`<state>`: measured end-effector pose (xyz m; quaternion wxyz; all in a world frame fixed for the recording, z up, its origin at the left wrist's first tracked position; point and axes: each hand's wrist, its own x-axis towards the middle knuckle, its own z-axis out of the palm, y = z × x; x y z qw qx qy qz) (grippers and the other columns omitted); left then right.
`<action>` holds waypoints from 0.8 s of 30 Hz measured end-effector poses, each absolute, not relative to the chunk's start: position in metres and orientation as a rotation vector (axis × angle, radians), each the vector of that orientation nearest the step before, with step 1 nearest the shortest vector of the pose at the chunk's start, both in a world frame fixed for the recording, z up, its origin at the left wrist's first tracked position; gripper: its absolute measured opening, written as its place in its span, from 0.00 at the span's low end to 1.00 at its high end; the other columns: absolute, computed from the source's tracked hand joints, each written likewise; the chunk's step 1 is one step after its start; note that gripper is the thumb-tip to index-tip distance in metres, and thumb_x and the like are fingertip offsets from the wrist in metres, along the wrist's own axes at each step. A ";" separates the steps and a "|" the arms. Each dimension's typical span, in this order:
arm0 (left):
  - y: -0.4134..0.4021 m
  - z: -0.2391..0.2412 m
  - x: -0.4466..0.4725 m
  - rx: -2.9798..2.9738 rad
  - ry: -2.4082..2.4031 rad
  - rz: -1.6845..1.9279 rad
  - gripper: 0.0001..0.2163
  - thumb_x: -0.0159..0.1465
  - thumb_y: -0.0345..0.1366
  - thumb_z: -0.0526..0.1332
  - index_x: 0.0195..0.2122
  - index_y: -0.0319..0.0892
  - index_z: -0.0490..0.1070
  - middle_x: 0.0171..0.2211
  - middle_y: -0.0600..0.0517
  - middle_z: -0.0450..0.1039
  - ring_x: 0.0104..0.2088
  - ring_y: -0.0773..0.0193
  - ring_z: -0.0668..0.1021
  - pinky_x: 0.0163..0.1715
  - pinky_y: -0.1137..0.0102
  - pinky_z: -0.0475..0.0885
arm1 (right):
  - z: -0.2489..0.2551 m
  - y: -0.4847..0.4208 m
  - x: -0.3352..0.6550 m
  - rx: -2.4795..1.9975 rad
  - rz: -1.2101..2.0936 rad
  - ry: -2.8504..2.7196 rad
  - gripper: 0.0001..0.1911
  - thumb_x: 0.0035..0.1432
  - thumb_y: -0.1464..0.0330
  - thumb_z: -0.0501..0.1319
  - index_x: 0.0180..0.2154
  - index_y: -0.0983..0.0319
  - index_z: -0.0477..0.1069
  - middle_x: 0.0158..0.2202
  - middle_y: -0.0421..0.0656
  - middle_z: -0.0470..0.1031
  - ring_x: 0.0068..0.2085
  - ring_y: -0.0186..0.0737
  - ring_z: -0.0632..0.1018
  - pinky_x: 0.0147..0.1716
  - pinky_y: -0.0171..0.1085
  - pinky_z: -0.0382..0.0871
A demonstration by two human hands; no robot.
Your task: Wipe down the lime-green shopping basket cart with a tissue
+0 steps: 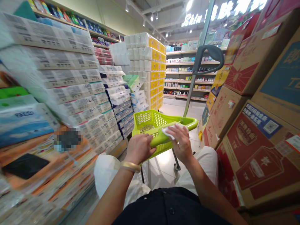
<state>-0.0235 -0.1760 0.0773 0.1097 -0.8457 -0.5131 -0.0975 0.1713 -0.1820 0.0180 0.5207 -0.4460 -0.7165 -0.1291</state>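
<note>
A lime-green shopping basket (150,120) on wheels stands in the aisle in front of my knees, with a grey pull handle (208,53) rising on its right. My left hand (138,147) is closed over the basket's near rim and wears a gold bangle. My right hand (180,140) presses a white cloth or tissue (169,131) against the rim's right side, fingers curled on it.
Stacked tissue packs (77,103) fill the left side. A tall pile of toilet-roll packs (150,68) stands ahead. Red and brown cartons (255,137) are stacked close on the right. Shelves of goods (187,81) line the far end of the tiled aisle.
</note>
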 end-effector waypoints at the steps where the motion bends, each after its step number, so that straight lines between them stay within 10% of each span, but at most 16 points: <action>1: -0.176 0.077 -0.024 -2.485 -1.502 -0.285 0.10 0.58 0.42 0.61 0.35 0.43 0.75 0.33 0.47 0.78 0.37 0.53 0.79 0.35 0.63 0.68 | 0.018 -0.185 0.165 -1.019 -0.300 -1.797 0.16 0.65 0.73 0.54 0.49 0.53 0.74 0.54 0.40 0.77 0.60 0.43 0.71 0.65 0.51 0.48; 18: -0.164 0.082 -0.066 -2.533 -1.445 -0.260 0.12 0.58 0.48 0.62 0.32 0.44 0.74 0.32 0.49 0.78 0.35 0.55 0.79 0.32 0.66 0.67 | 0.013 -0.181 0.168 -1.005 -0.302 -1.803 0.21 0.64 0.76 0.51 0.51 0.52 0.73 0.55 0.40 0.76 0.59 0.41 0.72 0.66 0.50 0.47; 24: -0.153 0.086 -0.102 -2.634 -1.492 -0.372 0.21 0.60 0.56 0.58 0.39 0.45 0.78 0.41 0.48 0.80 0.44 0.51 0.79 0.45 0.61 0.69 | 0.009 -0.169 0.194 -1.196 -0.320 -1.520 0.18 0.64 0.74 0.52 0.47 0.55 0.76 0.49 0.43 0.80 0.56 0.45 0.74 0.63 0.53 0.53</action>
